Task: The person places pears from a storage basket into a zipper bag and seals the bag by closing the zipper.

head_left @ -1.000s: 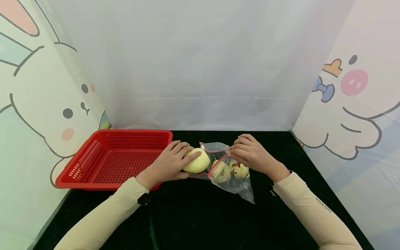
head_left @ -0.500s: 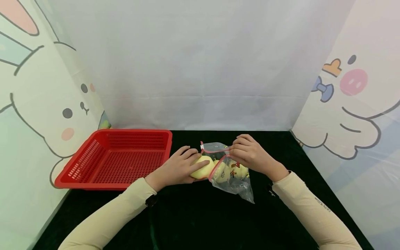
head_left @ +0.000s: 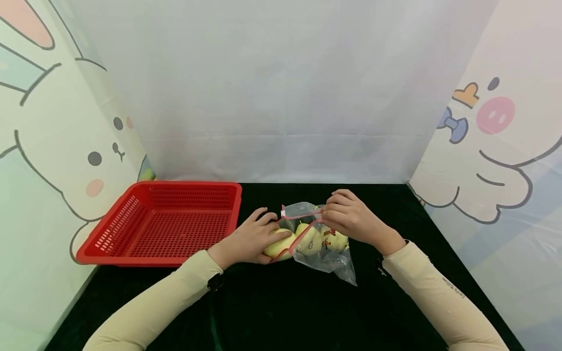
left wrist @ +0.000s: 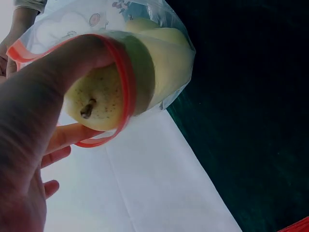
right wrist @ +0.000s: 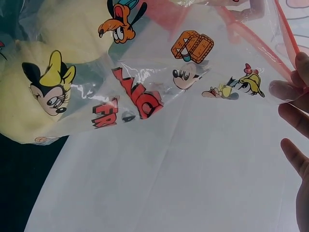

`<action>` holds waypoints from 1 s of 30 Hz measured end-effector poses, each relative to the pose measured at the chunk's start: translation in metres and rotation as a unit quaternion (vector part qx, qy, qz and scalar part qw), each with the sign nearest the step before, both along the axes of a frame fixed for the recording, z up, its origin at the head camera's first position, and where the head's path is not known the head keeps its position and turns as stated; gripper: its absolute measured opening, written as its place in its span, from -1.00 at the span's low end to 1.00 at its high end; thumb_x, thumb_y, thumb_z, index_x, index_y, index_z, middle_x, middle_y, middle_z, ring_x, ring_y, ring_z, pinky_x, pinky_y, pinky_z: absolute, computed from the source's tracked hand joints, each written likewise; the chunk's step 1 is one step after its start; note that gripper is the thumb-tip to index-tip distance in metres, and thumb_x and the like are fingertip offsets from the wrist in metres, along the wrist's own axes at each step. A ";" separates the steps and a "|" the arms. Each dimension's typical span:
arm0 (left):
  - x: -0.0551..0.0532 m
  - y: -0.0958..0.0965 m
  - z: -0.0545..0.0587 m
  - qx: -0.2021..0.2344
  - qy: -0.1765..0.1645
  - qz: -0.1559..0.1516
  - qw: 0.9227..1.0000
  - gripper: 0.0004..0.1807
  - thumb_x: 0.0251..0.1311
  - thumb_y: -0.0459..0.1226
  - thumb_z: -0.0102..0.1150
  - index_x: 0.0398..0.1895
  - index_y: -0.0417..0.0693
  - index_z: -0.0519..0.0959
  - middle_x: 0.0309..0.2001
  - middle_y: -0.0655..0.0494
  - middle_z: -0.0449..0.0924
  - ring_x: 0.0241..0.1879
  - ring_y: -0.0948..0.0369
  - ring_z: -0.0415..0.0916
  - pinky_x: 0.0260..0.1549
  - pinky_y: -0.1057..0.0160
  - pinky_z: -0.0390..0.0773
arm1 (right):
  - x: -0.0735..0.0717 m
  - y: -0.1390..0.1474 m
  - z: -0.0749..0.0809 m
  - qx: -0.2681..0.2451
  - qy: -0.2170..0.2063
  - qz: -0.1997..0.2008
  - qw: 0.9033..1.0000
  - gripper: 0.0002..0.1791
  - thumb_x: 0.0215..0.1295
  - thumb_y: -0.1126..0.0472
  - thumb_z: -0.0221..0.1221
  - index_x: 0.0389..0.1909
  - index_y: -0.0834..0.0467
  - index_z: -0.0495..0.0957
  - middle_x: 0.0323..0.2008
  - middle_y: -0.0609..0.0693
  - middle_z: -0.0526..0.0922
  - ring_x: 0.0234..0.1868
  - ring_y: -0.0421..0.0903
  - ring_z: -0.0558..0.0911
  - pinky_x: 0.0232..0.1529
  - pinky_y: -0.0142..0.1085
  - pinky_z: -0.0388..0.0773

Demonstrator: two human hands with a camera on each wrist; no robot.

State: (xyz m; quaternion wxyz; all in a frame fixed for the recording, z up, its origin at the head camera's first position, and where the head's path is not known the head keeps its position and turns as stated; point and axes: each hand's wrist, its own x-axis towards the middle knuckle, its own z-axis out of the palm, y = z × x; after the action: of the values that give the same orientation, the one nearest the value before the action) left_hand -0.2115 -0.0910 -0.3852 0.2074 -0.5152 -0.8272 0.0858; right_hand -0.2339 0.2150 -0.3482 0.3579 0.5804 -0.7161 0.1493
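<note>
A pale yellow pear lies at the mouth of a clear zip bag with red edging. My left hand holds it from the left. In the left wrist view, the thumb reaches over the speckled pear, inside the red rim, and fingers are below; its stem faces the camera. Further pears lie deeper in the bag. At the bag's right, my right hand pinches the upper rim and holds the mouth apart. Cartoon prints cover the bag in the right wrist view.
A red perforated plastic basket stands to the left on the dark green cloth. White curtain walls enclose the back and sides, the side ones printed with cartoon animals.
My left hand has moved right and slightly down, bringing the pear from outside the bag to within its red-edged mouth. The right hand has stayed almost still on the rim.
</note>
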 end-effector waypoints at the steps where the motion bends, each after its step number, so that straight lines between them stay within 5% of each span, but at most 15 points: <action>1: 0.000 0.000 0.000 -0.003 -0.005 0.003 1.000 -0.17 -0.09 0.26 0.41 0.29 0.18 0.50 0.02 0.14 0.63 0.18 0.05 0.33 0.29 -0.10 0.21 | 0.000 0.000 0.000 0.001 0.001 0.001 1.000 -0.69 0.51 0.06 0.08 -0.33 0.15 0.67 -0.34 0.00 0.73 -0.20 0.05 0.61 0.04 0.00 0.45; 17: 0.000 0.001 -0.001 -0.009 -0.014 0.046 0.999 -0.16 -0.12 0.30 0.40 0.32 0.35 0.49 -0.14 0.14 0.62 0.21 0.00 0.29 0.26 -0.28 0.11 | 0.001 -0.001 -0.001 0.006 0.000 0.004 1.000 -0.67 0.53 0.06 0.06 -0.31 0.15 0.68 -0.32 -0.01 0.73 -0.19 0.04 0.61 0.07 -0.01 0.43; 30: -0.002 -0.003 -0.004 -0.015 -0.010 0.054 0.998 -0.11 -0.20 0.32 0.44 0.32 0.38 0.48 -0.04 0.09 0.62 0.22 -0.03 0.27 0.25 -0.34 0.10 | 0.001 -0.001 -0.003 0.018 0.003 -0.005 1.000 -0.73 0.47 0.08 0.14 -0.31 0.15 0.70 -0.33 -0.02 0.73 -0.20 0.00 0.62 0.04 0.00 0.47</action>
State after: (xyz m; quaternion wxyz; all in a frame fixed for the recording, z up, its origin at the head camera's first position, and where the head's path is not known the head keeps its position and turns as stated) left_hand -0.2131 -0.0941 -0.3888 0.1863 -0.4732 -0.8547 0.1039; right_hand -0.2333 0.2136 -0.3511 0.3499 0.5837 -0.7206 0.1328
